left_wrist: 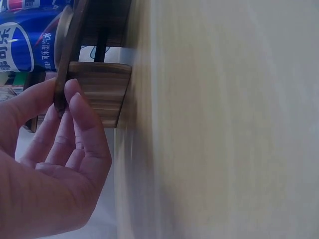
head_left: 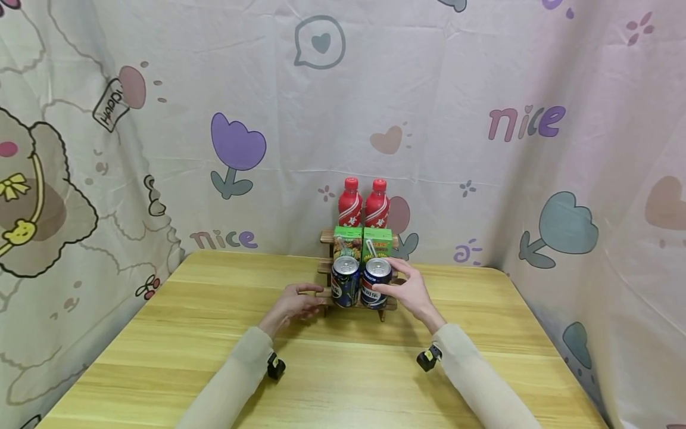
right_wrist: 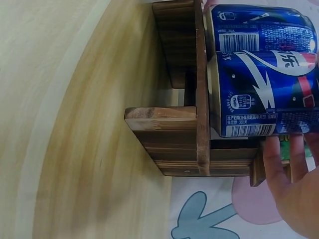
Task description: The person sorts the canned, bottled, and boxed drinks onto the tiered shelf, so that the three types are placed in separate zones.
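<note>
A small stepped wooden rack (head_left: pixel 390 304) stands on the table, with two dark blue soda cans side by side on its lowest step. My left hand (head_left: pixel 292 305) pinches the left end of that lowest board, thumb above and fingers beneath, as the left wrist view shows. The left can (head_left: pixel 345 286) stands upright just beside it. My right hand (head_left: pixel 411 291) holds the right can (head_left: pixel 370 295), its thumb across the front and the other fingers along the far side. In the right wrist view, fingertips (right_wrist: pixel 271 147) touch this can, whose base sits right at the board.
Two green drink cartons (head_left: pixel 378 237) with straws stand on the middle step. Behind them, two red bottles (head_left: pixel 351 205) occupy the top step. The wooden table (head_left: pixel 343 375) extends around the rack, and a patterned cloth (head_left: pixel 321 107) hangs behind it.
</note>
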`<state>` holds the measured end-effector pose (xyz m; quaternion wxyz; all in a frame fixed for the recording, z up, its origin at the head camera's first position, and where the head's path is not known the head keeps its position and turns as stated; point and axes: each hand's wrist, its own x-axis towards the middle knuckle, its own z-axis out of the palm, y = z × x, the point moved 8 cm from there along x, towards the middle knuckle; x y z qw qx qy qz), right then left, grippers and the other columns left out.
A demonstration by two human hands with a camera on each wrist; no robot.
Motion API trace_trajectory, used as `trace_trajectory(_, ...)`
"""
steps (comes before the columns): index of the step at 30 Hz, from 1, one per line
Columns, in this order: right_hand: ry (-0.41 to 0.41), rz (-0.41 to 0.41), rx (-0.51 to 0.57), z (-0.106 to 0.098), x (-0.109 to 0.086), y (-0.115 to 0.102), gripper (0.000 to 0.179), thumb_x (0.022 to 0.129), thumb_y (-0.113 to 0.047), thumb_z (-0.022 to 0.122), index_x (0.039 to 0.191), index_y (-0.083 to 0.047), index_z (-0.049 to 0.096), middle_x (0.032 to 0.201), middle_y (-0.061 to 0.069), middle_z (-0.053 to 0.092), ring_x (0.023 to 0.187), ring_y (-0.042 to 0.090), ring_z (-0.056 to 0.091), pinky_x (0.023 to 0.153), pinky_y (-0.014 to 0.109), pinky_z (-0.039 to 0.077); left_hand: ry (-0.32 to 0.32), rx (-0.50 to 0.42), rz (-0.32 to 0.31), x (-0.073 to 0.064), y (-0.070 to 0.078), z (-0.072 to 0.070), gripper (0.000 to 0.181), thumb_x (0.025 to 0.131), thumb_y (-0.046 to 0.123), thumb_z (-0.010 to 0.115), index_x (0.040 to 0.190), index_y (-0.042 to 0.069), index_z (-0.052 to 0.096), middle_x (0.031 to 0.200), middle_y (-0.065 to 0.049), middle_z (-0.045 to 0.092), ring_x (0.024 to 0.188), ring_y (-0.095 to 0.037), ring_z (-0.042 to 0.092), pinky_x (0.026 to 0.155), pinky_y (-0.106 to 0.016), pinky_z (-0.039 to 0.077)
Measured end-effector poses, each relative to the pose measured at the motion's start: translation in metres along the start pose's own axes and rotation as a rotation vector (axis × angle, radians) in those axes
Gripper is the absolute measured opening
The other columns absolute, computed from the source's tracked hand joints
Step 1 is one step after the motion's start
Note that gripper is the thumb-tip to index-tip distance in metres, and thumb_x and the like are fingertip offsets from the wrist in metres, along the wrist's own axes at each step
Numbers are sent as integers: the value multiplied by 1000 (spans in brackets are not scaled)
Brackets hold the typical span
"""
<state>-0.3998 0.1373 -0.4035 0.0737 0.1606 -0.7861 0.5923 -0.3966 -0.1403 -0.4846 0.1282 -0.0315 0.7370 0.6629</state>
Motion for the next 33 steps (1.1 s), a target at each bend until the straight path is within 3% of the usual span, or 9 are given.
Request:
trace_trajectory(7,-24,45,-74,2,-14,-37,70,74,-13,86,137,-7,56,150,14,44,140,34,36,114,54,32,7,-1,3,-1,0,-1,39,85,4,72,123,3,65,76,-6,71,58,-14,63,53,-25,52)
trace_trajectory(10,-31,45,-59,5,-13,-36,70,74,-12,86,137,-6,56,149,15,44,135,36,42,112,52,37,6,-4,1,-1,-1,-2,39,85,4,72,123,3,65,76,-6,71,59,-14,63,53,-24,51)
trace_trajectory(14,-56,28,-18,7,-11,-35,70,74,-9,85,137,-4,55,146,16,46,120,36,55,99,42,51,0,-5,8,0,-1,-2,40,85,4,72,123,2,64,74,-5,70,58,-14,63,52,-24,50)
trace_trajectory(18,-59,-13,-8,7,-10,-37,69,74,-7,85,137,-3,55,141,17,50,113,32,59,94,35,54,-3,-5,15,1,-1,-1,39,86,5,72,124,1,63,73,-4,70,58,-13,62,52,-24,49)
trace_trajectory(27,-44,-79,-15,5,-12,-38,69,76,-2,82,138,1,53,133,22,53,114,36,54,97,49,51,-5,23,33,0,3,0,39,85,7,73,122,1,64,76,-7,71,59,-15,63,54,-26,51)
trace_trajectory(30,-31,-106,7,1,-13,-32,60,82,-5,78,136,2,54,134,22,52,115,31,55,96,40,54,-13,39,47,-1,5,0,39,85,7,73,123,-1,64,78,-9,73,62,-16,64,56,-28,53)
trace_trajectory(33,6,-121,22,-7,-13,-19,45,90,-8,70,132,2,58,134,21,55,113,17,57,92,27,54,-23,68,68,-1,7,-1,39,85,6,73,122,-2,63,85,-14,74,68,-21,68,59,-33,56)
